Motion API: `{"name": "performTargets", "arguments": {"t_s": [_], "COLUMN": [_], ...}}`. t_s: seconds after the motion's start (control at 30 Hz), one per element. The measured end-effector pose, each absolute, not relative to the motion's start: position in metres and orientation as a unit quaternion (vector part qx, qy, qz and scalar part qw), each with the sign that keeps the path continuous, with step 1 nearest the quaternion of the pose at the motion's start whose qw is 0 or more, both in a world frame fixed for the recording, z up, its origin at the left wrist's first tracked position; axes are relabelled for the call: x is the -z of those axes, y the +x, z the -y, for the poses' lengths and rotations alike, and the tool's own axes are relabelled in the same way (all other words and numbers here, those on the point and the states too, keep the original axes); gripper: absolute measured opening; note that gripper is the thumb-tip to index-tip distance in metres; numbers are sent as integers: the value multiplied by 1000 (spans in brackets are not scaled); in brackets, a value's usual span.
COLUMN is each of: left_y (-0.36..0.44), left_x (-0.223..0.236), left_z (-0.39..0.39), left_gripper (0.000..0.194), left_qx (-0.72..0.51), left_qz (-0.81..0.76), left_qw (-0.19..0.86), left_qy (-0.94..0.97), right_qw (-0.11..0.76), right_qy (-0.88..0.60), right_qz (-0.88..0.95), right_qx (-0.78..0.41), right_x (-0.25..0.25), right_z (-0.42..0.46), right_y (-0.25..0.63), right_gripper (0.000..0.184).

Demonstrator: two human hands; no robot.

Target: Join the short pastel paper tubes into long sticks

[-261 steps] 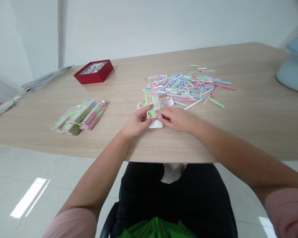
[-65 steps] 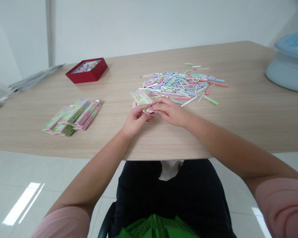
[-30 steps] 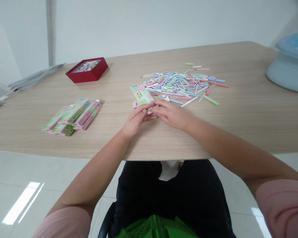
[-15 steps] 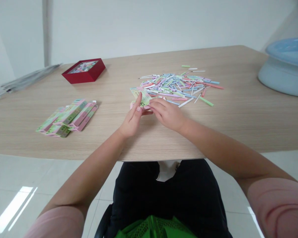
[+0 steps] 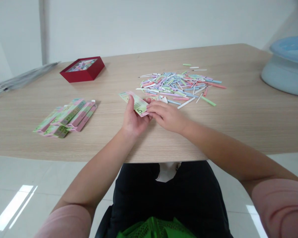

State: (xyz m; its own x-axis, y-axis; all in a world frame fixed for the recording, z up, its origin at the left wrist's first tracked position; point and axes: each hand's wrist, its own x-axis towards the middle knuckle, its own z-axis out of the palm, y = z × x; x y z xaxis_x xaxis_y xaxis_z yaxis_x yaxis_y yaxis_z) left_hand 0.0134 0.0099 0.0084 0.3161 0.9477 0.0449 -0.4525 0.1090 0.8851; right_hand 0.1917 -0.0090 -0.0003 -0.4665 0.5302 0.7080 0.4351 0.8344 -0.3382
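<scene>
My left hand [image 5: 135, 120] is closed round a green and pink cardboard box [image 5: 136, 101], thumb on its near side and fingers beneath. A dark "5" is printed at the box's near end. My right hand [image 5: 166, 115] meets it there, fingertips pinching that end. Behind the fingers a white flap shows; the rest of the box's far side is hidden. Just beyond my hands lies a loose heap of pastel pens and slim refills [image 5: 176, 84].
Several similar pink and green boxes [image 5: 67, 115] are stacked at the left. Behind them stands a red box [image 5: 83, 71] filled with small colourful pieces. A grey bundle [image 5: 29, 77] lies at the far left; a pale blue basin [image 5: 288, 71] stands at the right.
My left hand has turned palm-up, and the box has swung so its far end points further left. The right hand stays at the near end, with barely any movement.
</scene>
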Motion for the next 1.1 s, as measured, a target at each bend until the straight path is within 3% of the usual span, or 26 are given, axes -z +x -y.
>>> {"name": "performTargets", "arguments": {"t_s": [0.33, 0.73, 0.93, 1.1], "left_y": [12, 12, 11, 10], "left_x": [5, 5, 3, 4], "left_z": [-9, -10, -8, -5], "left_gripper": [68, 71, 78, 73], "left_qx": [-529, -477, -465, -458], "left_qz": [-332, -308, -307, -303], "left_qw": [681, 703, 712, 713], "left_qy": [382, 428, 427, 435], "right_qw": [358, 425, 402, 441], "right_qy": [-257, -373, -317, -337], "right_qz": [898, 821, 852, 819], "right_qx": [-5, -77, -107, -145], "right_x": [-1, 9, 2, 3], "right_z": [16, 12, 11, 11], "right_y": [189, 182, 188, 185], "right_gripper": [29, 16, 10, 12]}}
